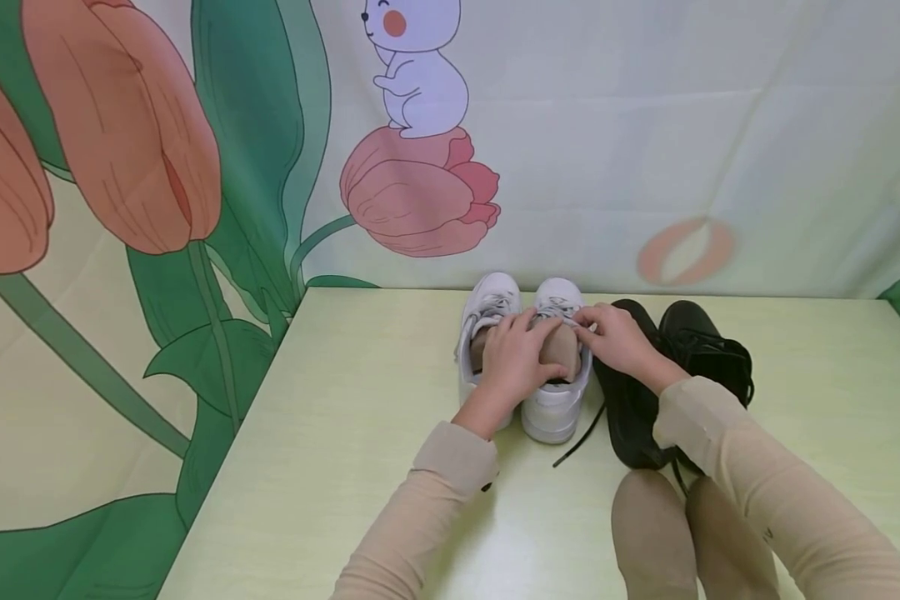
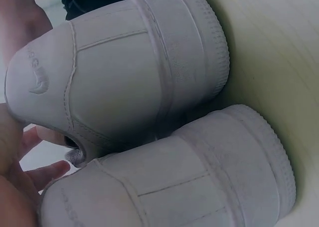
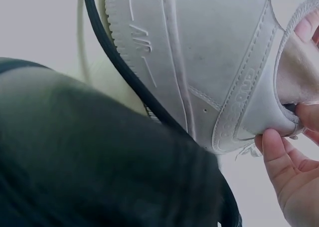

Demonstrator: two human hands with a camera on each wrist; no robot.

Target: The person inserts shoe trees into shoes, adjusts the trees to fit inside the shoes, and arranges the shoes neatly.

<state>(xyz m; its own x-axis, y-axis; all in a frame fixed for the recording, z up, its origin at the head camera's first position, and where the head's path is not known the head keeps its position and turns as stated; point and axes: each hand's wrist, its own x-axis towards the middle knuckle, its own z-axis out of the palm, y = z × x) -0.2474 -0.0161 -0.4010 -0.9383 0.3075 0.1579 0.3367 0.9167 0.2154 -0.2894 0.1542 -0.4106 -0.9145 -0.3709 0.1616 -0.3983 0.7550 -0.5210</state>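
A pair of white lace-up sneakers stands side by side, toes toward the wall; the right white sneaker (image 1: 551,414) lies under both hands. My left hand (image 1: 512,354) is spread over that shoe's opening, thumb and forefinger apart beside its beige inside. In the left wrist view, some of its fingers (image 2: 47,174) stretch out by the shoe collar. My right hand (image 1: 617,337) pinches the collar edge near the laces, also seen in the right wrist view, fingertips (image 3: 274,143) at the rim. The left white sneaker (image 1: 495,300) is partly covered by the left hand.
A pair of black lace-up shoes (image 1: 630,417) stands just right of the white pair, under the right forearm, with a loose black lace (image 1: 581,437) trailing toward it. Beige-clad knees (image 1: 652,533) are at the front. A printed cloth wall (image 1: 570,167) rises behind the pale surface (image 1: 345,400).
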